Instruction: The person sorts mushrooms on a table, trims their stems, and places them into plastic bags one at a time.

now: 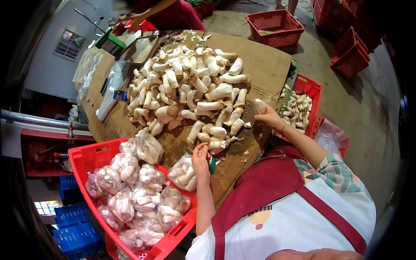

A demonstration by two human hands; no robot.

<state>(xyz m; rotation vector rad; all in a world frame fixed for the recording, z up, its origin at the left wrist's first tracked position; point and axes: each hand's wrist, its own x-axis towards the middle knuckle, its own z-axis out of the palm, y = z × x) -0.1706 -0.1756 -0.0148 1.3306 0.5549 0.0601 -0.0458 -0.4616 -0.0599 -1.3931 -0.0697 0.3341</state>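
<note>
A large heap of king oyster mushrooms (182,86), with thick white stems and pale brown caps, lies on the brown table. My right hand (271,118) is closed around a single mushroom (259,106) at the table's right edge, above the crate of trimmings. At the near edge of the heap, my left hand (200,157) has its fingers drawn together on the end of another mushroom (203,137). Beside the left wrist is a small green handle (212,165); whatever it belongs to is mostly hidden. A clear bag of mushrooms (183,172) sits just left of that forearm.
A red crate (78,158) full of bagged mushrooms stands at the near left. Another red crate (315,97) at the right holds mushroom pieces. A green scale (110,42) with a metal tray (142,48) is at the far left, near another person's arm (147,12).
</note>
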